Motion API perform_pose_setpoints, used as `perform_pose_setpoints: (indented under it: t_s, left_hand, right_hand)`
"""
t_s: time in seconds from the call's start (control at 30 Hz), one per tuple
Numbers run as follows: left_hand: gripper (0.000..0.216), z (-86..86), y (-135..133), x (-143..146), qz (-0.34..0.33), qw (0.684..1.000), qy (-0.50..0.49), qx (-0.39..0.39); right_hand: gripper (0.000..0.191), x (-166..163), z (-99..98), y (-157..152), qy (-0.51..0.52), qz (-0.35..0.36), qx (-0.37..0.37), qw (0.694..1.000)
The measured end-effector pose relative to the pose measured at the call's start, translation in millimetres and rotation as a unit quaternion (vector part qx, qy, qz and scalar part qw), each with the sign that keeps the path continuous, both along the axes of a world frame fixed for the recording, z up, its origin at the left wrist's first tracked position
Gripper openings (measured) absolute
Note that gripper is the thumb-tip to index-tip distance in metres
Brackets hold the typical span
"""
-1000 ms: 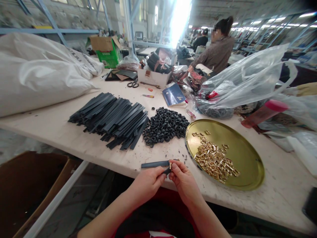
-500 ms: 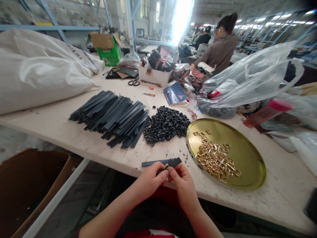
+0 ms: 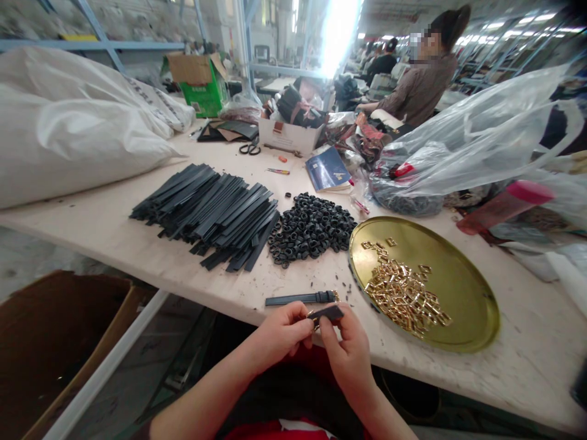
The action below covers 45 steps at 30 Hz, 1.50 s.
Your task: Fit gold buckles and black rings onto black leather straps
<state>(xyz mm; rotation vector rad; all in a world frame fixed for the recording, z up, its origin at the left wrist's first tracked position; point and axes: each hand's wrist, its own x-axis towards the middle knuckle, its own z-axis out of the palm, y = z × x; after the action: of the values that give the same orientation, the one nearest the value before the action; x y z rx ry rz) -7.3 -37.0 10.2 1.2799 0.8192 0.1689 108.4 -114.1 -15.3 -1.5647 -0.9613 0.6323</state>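
Note:
My left hand [image 3: 293, 330] pinches a gold buckle [image 3: 315, 324], of which only a small part shows between the fingers. My right hand [image 3: 343, 336] grips a short dark strap [image 3: 329, 313] whose end sticks out past the thumb; strap and buckle meet between my hands. Just beyond, a buckled strap [image 3: 298, 299] with loops and a gold buckle at its right end lies flat on the table. Farther off are a heap of black strap loops [image 3: 312, 229] and a stack of dark strips [image 3: 206, 211]. Many gold buckles [image 3: 406, 293] lie in a round brass-coloured tray [image 3: 472, 318] to the right.
A white sack [image 3: 68, 134] fills the table's left side. Scissors [image 3: 250, 148], a cutter [image 3: 278, 171] and a blue booklet [image 3: 328, 168] lie toward the back. Plastic bags [image 3: 468, 146] and a pink bottle [image 3: 509, 205] stand right. A co-worker [image 3: 422, 79] sits beyond. Below left is a cardboard box [image 3: 82, 348].
The strap in my hands has turned, showing its flat face, and my hands have shifted slightly down and right, uncovering the lying strap's buckle. The view has shifted a little.

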Motion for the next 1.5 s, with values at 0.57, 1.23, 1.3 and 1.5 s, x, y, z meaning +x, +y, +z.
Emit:
perform_pose_setpoints:
  t_s: [0.57,1.23,1.3,1.5]
  left_hand:
    - [0.025,-6.5,21.5,-2.9,0.024,0.992,-0.023,0.119]
    - [0.023,-27.8,51.9,10.9,0.081,0.979,0.065,0.176]
    - [0.022,-25.4,50.4,6.1,0.089,0.972,0.075,0.204]
    - [0.022,-23.6,46.3,-1.9,0.095,0.96,0.094,0.246]
  right_hand:
    - [0.027,41.7,8.7,46.6,-0.044,0.143,-0.058,0.987]
    - [0.02,68.3,-29.5,106.1,-0.499,0.1,-0.136,0.85]
    - [0.02,67.4,-27.9,107.1,-0.492,0.106,-0.138,0.853]
    - [0.016,60.5,-18.9,108.6,-0.471,0.123,-0.16,0.859]
